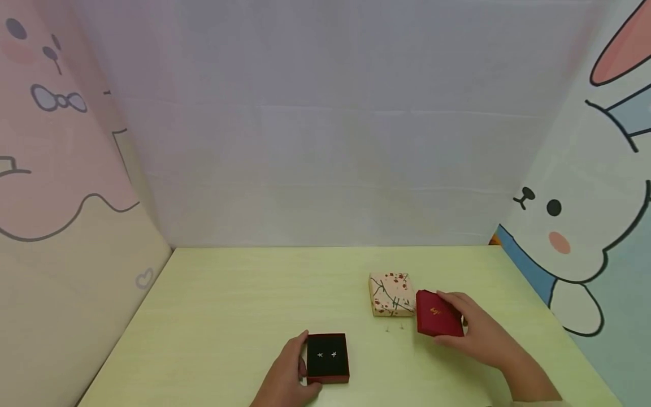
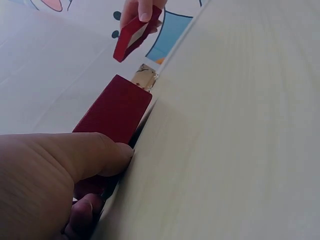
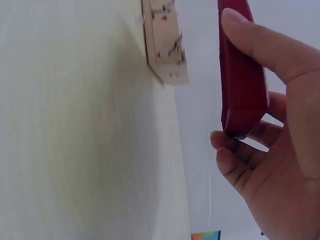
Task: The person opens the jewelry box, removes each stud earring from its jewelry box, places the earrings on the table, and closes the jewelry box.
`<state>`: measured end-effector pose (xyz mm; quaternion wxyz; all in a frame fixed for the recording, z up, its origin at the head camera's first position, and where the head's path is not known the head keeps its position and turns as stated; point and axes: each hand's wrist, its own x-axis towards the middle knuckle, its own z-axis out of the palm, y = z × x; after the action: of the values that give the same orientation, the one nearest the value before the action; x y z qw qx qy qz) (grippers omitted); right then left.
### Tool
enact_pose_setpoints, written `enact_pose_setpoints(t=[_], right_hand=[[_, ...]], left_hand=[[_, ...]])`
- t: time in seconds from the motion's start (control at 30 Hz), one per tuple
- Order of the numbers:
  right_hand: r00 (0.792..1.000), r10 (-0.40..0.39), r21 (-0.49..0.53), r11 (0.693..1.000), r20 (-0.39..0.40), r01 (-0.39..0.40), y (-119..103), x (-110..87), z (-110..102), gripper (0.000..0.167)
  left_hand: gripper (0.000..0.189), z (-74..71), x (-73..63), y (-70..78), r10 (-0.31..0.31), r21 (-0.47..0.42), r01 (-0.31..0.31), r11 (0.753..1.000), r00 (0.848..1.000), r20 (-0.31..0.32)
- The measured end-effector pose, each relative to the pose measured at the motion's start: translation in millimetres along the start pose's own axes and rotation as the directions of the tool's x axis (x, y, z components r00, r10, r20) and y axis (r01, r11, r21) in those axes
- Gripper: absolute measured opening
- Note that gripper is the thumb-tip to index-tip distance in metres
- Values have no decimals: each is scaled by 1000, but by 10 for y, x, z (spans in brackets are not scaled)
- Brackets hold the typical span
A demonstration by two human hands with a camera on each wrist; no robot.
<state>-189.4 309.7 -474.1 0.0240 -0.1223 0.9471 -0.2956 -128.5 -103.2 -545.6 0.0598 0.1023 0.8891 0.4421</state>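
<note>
A red jewelry box base point(image 1: 328, 380) with a black insert point(image 1: 327, 364) sits on the table near the front. Two small silver star-like earrings point(image 1: 333, 355) show on the insert. My left hand point(image 1: 289, 376) grips this base from its left side, the thumb along its near wall in the left wrist view. Over the table at the right, my right hand point(image 1: 483, 330) holds the red box lid point(image 1: 438, 315), thumb on one edge and fingers on the opposite one. Gold marking shows on the lid's top. In the right wrist view the lid point(image 3: 244, 85) is raised above the tabletop.
Left of the lid stands a cream floral-patterned box point(image 1: 391, 295). Two tiny earring-like pieces point(image 1: 402, 326) lie on the pale yellow table point(image 1: 218, 316) just in front of it. A white backdrop point(image 1: 325, 169) closes off the back, with cartoon-printed panels at both sides.
</note>
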Motion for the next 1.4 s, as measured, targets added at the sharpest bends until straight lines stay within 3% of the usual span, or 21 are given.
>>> enact_pose_setpoints(t=[0.27, 0.7, 1.03, 1.4], right_hand=[[997, 10, 9, 1000, 77, -10, 262, 203, -144, 101], [981, 68, -152, 988, 182, -40, 356, 564, -176, 105], [974, 72, -239, 971, 216, -18, 390, 704, -111, 101], [977, 76, -284, 959, 197, -18, 349, 744, -84, 100]], left_hand=[[98, -7, 8, 5, -11, 0, 11, 1000, 1000, 4], [100, -7, 3, 21, -33, -6, 33, 999, 999, 10], [99, 0, 2, 12, -31, -1, 31, 1000, 1000, 3], [99, 10, 16, -16, -28, 10, 28, 1000, 1000, 0]])
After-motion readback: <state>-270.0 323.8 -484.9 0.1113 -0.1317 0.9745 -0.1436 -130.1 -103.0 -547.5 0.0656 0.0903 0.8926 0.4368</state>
